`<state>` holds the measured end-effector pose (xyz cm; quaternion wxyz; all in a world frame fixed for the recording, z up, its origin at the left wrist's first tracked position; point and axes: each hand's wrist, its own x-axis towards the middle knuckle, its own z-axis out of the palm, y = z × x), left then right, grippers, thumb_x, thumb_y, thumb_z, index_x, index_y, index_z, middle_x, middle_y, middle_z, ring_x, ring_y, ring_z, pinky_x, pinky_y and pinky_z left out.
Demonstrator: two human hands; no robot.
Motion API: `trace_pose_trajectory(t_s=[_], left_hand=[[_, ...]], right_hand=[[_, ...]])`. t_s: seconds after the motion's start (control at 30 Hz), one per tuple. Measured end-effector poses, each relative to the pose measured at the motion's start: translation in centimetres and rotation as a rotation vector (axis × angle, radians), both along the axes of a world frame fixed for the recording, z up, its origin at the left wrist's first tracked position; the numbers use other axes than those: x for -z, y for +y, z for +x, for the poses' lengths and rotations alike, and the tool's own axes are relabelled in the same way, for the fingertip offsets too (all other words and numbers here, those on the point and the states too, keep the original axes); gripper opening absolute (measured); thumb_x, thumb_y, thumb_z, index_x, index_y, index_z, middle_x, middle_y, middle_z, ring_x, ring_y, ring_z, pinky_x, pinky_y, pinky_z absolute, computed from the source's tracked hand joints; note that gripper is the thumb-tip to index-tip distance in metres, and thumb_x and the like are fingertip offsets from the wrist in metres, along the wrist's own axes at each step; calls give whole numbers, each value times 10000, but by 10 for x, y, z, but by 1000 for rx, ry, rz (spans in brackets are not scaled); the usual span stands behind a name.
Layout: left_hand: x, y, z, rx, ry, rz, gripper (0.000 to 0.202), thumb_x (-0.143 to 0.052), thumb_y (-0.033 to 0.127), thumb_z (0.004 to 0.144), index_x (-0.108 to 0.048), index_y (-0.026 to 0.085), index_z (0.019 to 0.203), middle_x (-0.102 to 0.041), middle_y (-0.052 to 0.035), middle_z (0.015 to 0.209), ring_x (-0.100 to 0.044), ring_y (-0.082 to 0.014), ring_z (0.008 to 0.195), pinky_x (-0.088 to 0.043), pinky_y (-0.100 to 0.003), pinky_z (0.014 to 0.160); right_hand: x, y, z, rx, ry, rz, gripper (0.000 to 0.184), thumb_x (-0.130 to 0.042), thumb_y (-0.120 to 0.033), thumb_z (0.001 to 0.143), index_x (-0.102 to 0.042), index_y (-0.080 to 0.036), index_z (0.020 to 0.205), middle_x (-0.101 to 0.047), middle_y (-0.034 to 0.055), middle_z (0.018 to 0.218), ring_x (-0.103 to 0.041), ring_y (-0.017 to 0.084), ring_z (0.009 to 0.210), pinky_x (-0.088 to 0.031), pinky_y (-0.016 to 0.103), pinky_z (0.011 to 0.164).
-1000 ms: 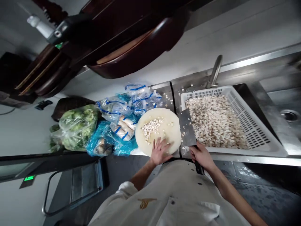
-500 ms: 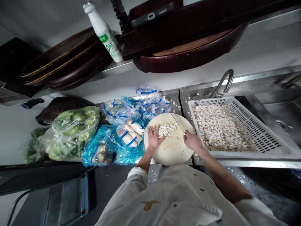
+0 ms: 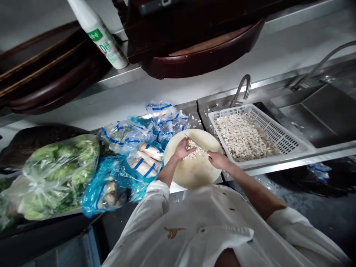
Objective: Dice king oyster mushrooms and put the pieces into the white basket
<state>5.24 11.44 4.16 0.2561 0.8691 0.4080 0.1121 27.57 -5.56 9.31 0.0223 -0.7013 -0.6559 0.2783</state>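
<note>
A round white cutting board lies on the steel counter in front of me. A small heap of diced pale mushroom pieces sits on its far half. My left hand is cupped against the left side of the heap, fingers curled. My right hand grips the handle of a cleaver, whose blade lies edge-on along the right side of the heap. A white slotted basket to the right holds a deep layer of the same diced pieces.
Blue-and-clear bags of king oyster mushrooms crowd the board's left edge, with a bag of leafy greens further left. A faucet and sink lie right. Dark wooden trays and a white bottle sit on the shelf above.
My right hand brought the cleaver from the basket's edge back onto the board against the heap. My left hand slid from the board's near edge up to the heap. My head turned left.
</note>
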Motion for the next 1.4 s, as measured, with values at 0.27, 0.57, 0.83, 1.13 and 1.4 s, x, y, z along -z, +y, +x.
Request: trace_pose_trajectory(t_s=[0.27, 0.57, 0.83, 1.13, 1.4], left_hand=[[13, -137, 46, 20, 20, 156, 968, -783, 759, 798, -487, 302, 1599, -392, -130, 1692, -262, -435, 1612, -58, -677, 1355], [15, -176, 73, -169, 53, 174, 736, -701, 666, 922, -513, 406, 1585, -326, -24, 1741, -54, -453, 1658, 27, -771, 1305], [15, -162, 70, -453, 43, 265, 455, -512, 500, 1062, -654, 262, 1423, -435, -95, 1665, -284, -320, 1622, -280, -606, 1330], [-55, -134, 163, -205, -51, 240, 577, -628, 568, 1004, -575, 321, 1523, -293, -48, 1745, -112, -397, 1662, -195, -675, 1342], [-29, -77, 339, 111, -266, 112, 384, -607, 450, 1061, -702, 268, 1386, -538, -75, 1573, -548, -228, 1442, -419, -355, 1274]], right_hand=[[23, -110, 52, 388, 464, -106, 256, -511, -402, 960, -585, -225, 789, -660, -3, 660, -620, 176, 633, -411, 261, 615], [48, -134, 46, 647, 1064, -330, 346, -631, -559, 842, -438, -272, 845, -434, -130, 522, -407, 99, 389, -334, 219, 410], [57, -105, 2, 450, 1303, -528, 307, -688, -490, 813, -490, -262, 868, -399, -126, 536, -361, 77, 397, -297, 206, 391], [-7, -107, 65, 649, 1581, -307, 346, -724, -450, 783, -447, -268, 883, -383, -143, 553, -318, 65, 400, -293, 212, 390], [-61, -146, 140, 1028, 1542, -28, 400, -744, -315, 699, -371, -273, 836, -376, -142, 591, -311, 53, 444, -292, 201, 417]])
